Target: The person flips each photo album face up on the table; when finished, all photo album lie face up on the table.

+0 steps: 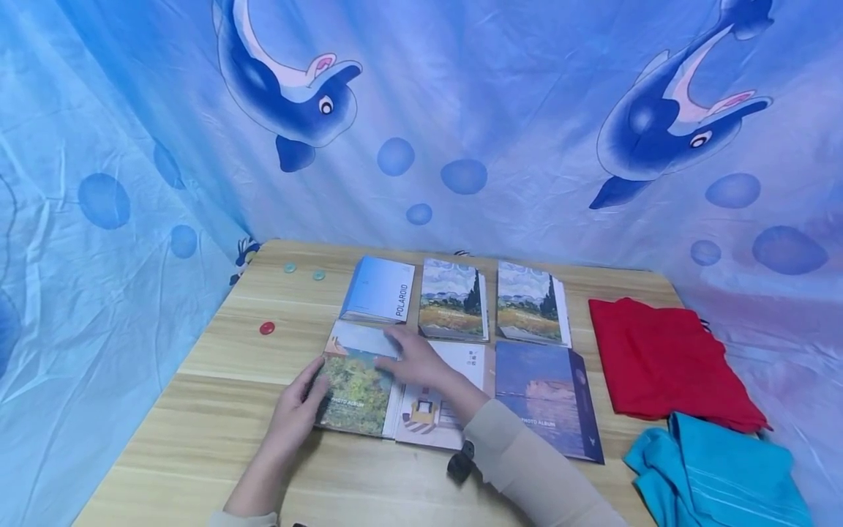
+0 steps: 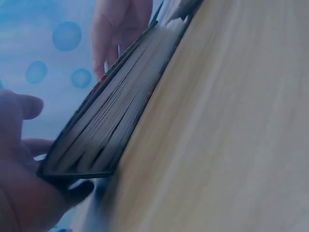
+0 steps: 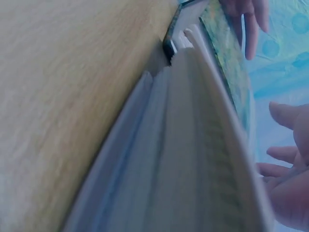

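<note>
A photo album with a green landscape cover (image 1: 356, 391) lies at the front left of a block of albums on the wooden table (image 1: 197, 432). My left hand (image 1: 299, 410) is at its left edge; in the left wrist view the thumb and fingers (image 2: 21, 164) pinch the album's edge (image 2: 106, 130). My right hand (image 1: 415, 359) lies flat with straight fingers across the album's upper right part and the neighbouring white album (image 1: 431, 413). The right wrist view looks along the white album's pages (image 3: 183, 159) to the green cover (image 3: 227, 63).
A dark blue album (image 1: 546, 395) lies right of the white one. Behind are a Polaroid album (image 1: 380, 290) and two wheat-field albums (image 1: 453, 298) (image 1: 530, 301). Red cloth (image 1: 665, 359) and teal cloth (image 1: 718, 468) lie at right. A red button (image 1: 266, 328) sits at left.
</note>
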The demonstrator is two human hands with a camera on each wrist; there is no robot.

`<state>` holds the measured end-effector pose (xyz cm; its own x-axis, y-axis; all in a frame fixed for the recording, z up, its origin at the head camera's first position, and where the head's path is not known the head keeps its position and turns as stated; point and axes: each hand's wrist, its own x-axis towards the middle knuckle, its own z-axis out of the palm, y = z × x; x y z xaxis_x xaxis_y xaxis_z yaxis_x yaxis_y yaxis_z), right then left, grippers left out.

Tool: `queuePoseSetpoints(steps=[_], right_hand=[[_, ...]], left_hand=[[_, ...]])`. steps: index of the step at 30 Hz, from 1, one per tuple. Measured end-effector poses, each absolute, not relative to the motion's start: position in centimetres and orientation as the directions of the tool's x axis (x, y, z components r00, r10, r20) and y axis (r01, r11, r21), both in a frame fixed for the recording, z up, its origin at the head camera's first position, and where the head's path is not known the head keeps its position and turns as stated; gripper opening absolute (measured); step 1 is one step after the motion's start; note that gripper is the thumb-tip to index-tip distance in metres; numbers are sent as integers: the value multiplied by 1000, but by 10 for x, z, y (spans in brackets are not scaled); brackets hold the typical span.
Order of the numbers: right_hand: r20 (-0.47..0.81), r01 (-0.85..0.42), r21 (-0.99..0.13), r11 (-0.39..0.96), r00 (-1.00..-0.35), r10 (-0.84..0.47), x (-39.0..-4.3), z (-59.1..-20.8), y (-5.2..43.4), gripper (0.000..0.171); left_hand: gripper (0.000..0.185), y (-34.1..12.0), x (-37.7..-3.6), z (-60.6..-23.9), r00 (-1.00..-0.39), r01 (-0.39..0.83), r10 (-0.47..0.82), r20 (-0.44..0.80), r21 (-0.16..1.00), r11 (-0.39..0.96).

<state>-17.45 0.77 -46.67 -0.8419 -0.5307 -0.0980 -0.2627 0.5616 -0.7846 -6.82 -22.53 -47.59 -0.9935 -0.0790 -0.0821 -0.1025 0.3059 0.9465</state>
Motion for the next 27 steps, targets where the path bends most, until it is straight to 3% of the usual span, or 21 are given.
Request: queuePoseSetpoints(steps=[4,8,16,21,27], right_hand=[[-85,-233,-821,521,-853,-515,-173,-464,18,68],[-51,-190,-874,448,-880,-472,-172,-461,30,66],[74,-181,-948,260,-925,-372,-169,-452,59,56],[156,-218,-954,207,-947,-279,-169,-451,78,55],[164,-190,-964,184,-975,-149,-169,-454,106,52]], left_hand=[[63,-226,-70,-473,-997,6,-68,47,861,508],[64,-223,-74,-469,-984,103,-52,168,795,598],[60,-192,-84,-465,-945,281,23,326,775,566],[63,-164,-83,-469,-932,346,111,344,760,549],[65,-132,-78,-477,-927,375,209,311,762,527]])
